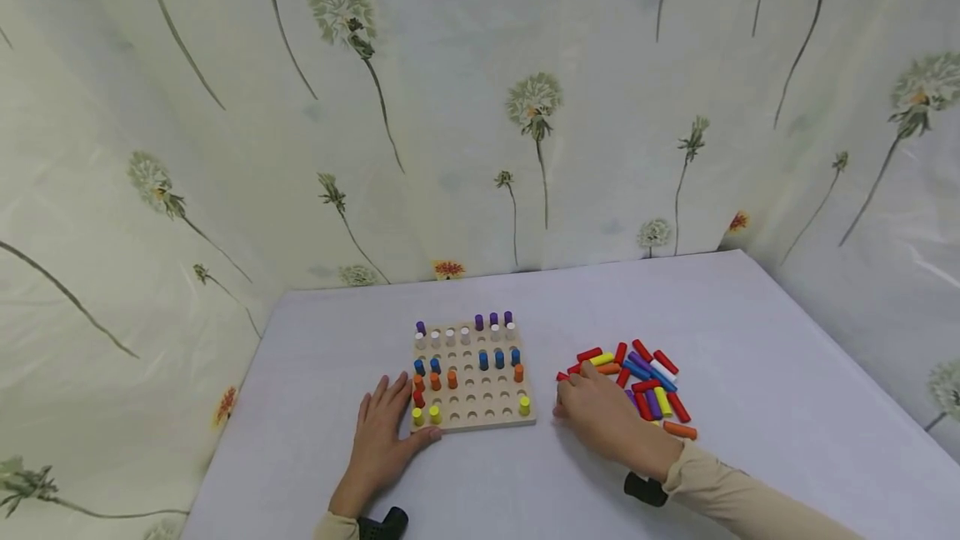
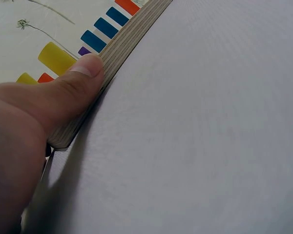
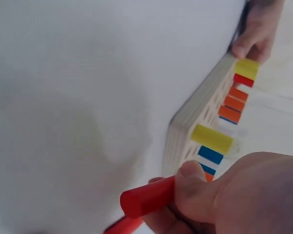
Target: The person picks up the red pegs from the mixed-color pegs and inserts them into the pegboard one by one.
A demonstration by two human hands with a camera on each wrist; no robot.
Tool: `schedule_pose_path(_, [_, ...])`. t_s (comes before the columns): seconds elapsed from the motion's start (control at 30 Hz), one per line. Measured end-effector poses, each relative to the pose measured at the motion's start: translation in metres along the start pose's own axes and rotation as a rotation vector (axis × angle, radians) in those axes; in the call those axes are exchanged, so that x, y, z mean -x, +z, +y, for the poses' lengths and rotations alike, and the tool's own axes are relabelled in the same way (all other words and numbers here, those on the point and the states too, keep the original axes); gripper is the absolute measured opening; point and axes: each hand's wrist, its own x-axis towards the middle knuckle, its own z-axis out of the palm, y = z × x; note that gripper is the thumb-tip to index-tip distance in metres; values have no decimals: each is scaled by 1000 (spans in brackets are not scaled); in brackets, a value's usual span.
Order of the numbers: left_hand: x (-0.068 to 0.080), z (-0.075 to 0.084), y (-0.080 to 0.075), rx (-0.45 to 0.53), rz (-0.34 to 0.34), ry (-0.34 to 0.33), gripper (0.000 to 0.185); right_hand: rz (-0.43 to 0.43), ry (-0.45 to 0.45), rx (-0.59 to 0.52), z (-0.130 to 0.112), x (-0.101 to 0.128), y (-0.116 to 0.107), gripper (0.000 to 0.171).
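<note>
My left hand (image 1: 382, 436) rests against the near left corner of a wooden pegboard (image 1: 480, 419), thumb along its front edge and fingers spread down its left side. Upright pegs in purple, white, blue, orange, red and yellow stand in rows of holes. In the right wrist view my right hand (image 3: 210, 195) pinches a red peg (image 3: 149, 196) between thumb and fingers. The head view has that hand at the left side of a loose peg pile (image 1: 645, 386), right of the board; its fingertips are hidden there. Another red peg (image 3: 123, 225) lies just below the held one.
The pile holds red, blue, purple, yellow, white and orange pegs lying on their sides. One orange peg (image 1: 679, 430) lies at its near right edge. A white-covered table (image 1: 495, 490) carries everything, with a dandelion-patterned cloth (image 1: 450, 148) behind it.
</note>
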Motion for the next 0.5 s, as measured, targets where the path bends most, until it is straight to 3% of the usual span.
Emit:
schedule_pose_path(0.13, [0, 0, 0, 7, -8, -9, 90, 31, 9, -46, -4, -2, -5, 17])
schedule_pose_path(0.5, [0, 1, -1, 8, -2, -4, 89, 262, 78, -139, -20, -19, -23, 15])
